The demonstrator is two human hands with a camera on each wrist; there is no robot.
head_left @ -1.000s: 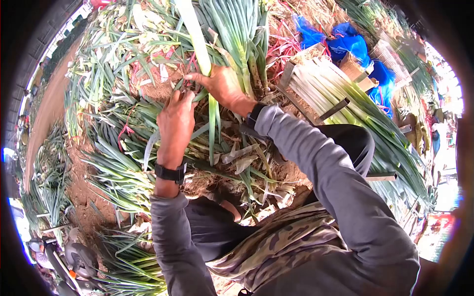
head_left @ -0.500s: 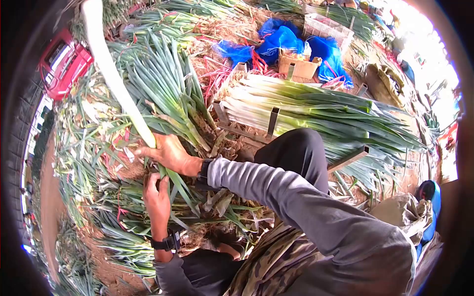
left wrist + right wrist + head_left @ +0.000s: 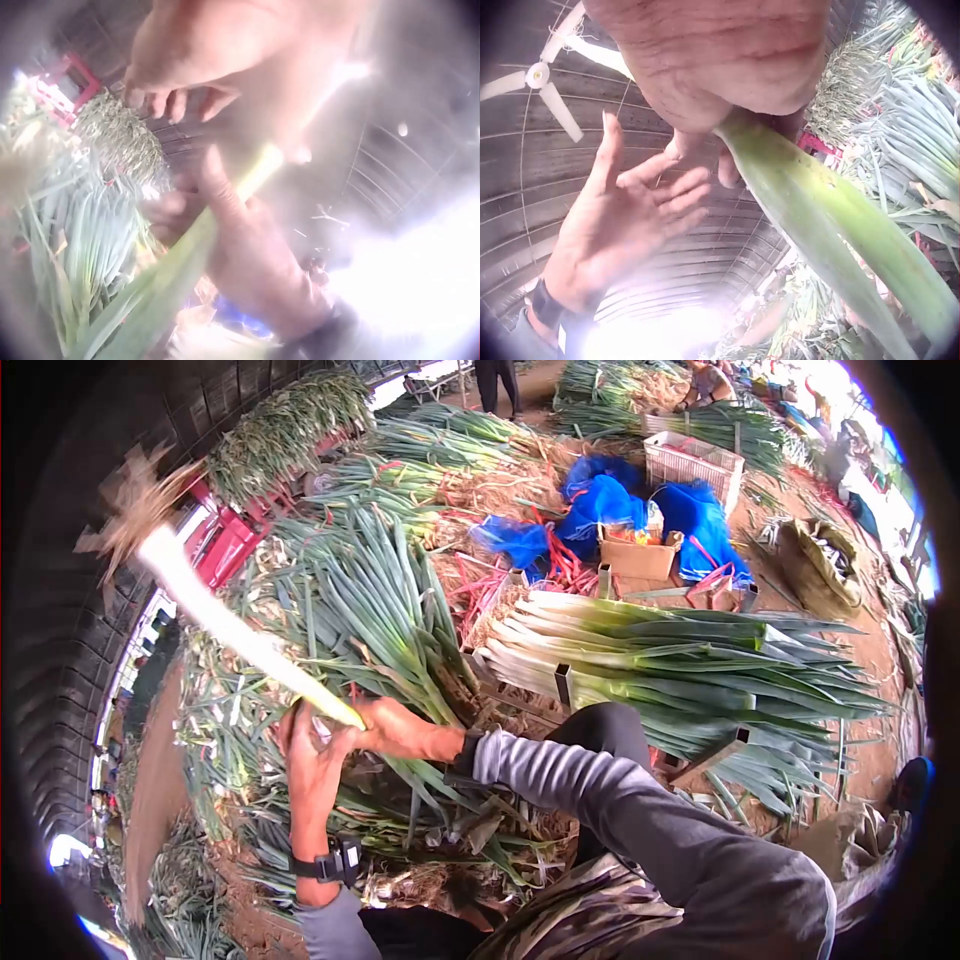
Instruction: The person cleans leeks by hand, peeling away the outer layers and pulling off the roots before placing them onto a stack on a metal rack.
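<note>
One long green onion with a thick white stalk (image 3: 235, 628) slants up to the left in the head view, its roots (image 3: 140, 510) at the top end. The right hand (image 3: 405, 730) grips it where white turns to green; in the left wrist view the thumb of that right hand (image 3: 251, 247) lies along the stalk. Close beside it, the left hand (image 3: 318, 765) has its fingers spread and slightly bent. In the right wrist view the left hand (image 3: 622, 217) is apart from the stalk, holding nothing. Split green leaves (image 3: 817, 202) hang below the right hand.
A bundle of green onions (image 3: 640, 650) lies in a metal rack at the right. Behind are blue netting (image 3: 605, 510), a cardboard box (image 3: 638, 555) and a white crate (image 3: 690, 465). Leafy heaps (image 3: 370, 600) spread ahead and left. Two people are at the far back.
The view has swung up and the onion's root end has come into sight. The left hand has moved from the leaves below the right hand to beside the stalk, its fingers opened.
</note>
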